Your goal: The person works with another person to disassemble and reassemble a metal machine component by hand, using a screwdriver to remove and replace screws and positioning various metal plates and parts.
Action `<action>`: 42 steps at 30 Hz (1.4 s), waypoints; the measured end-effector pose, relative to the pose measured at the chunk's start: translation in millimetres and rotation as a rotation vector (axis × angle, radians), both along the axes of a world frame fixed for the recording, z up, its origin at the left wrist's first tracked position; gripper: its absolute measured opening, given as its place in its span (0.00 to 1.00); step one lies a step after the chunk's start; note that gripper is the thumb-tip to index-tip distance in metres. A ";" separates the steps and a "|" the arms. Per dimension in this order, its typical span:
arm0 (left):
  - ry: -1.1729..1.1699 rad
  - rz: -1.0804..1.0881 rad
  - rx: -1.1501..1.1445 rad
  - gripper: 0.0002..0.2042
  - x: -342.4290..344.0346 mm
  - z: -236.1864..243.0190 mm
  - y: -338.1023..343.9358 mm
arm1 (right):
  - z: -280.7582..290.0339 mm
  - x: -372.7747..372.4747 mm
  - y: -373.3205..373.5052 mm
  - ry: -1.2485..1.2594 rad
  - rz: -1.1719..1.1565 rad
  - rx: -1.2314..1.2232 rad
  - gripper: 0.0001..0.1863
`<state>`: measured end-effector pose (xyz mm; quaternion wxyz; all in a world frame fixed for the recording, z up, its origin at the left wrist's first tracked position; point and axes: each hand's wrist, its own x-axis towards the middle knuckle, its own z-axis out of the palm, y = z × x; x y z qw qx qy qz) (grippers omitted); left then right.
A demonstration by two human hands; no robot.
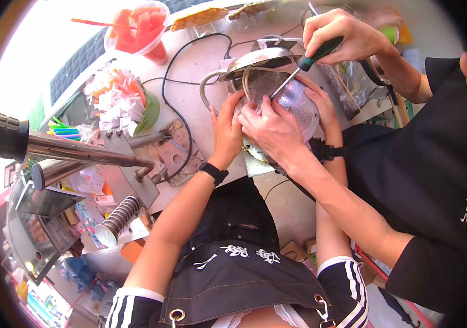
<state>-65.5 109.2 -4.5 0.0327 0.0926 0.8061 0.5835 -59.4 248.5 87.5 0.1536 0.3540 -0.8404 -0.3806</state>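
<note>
A round metal appliance [297,105] lies opened on the counter, with pale wires inside it and a raised metal part with a curved handle at its far side. My left hand [227,124] grips its left edge, fingers curled at the rim. On the opposite side my right hand [322,103] holds the right edge, partly hidden behind a co-worker's forearm. The co-worker's one hand [270,124] works at the wires between my hands. Their other hand [343,37] holds a green-handled screwdriver [321,53], its shaft pointing down into the appliance.
A cup of red fruit pieces [145,27] stands far left, near a green bin of crumpled paper [149,112]. A black cable [167,82] loops over the counter. At the left a metal machine with a thick tube [86,147] juts in. The co-worker stands close at right.
</note>
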 end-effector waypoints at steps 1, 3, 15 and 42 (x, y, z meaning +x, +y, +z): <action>0.001 -0.007 0.003 0.23 0.0 -0.1 0.9 | 0.7 0.5 0.2 -0.001 0.001 0.008 0.08; 0.032 0.006 -0.014 0.24 0.0 -0.2 5.7 | 2.3 2.3 0.5 -0.024 -0.042 0.055 0.10; 0.056 0.018 -0.047 0.26 0.4 -0.4 8.0 | 6.6 2.4 0.1 -0.052 -0.048 0.085 0.12; 0.049 0.021 0.019 0.22 0.9 5.9 10.5 | 1.4 3.8 5.5 -0.080 -0.106 -0.084 0.05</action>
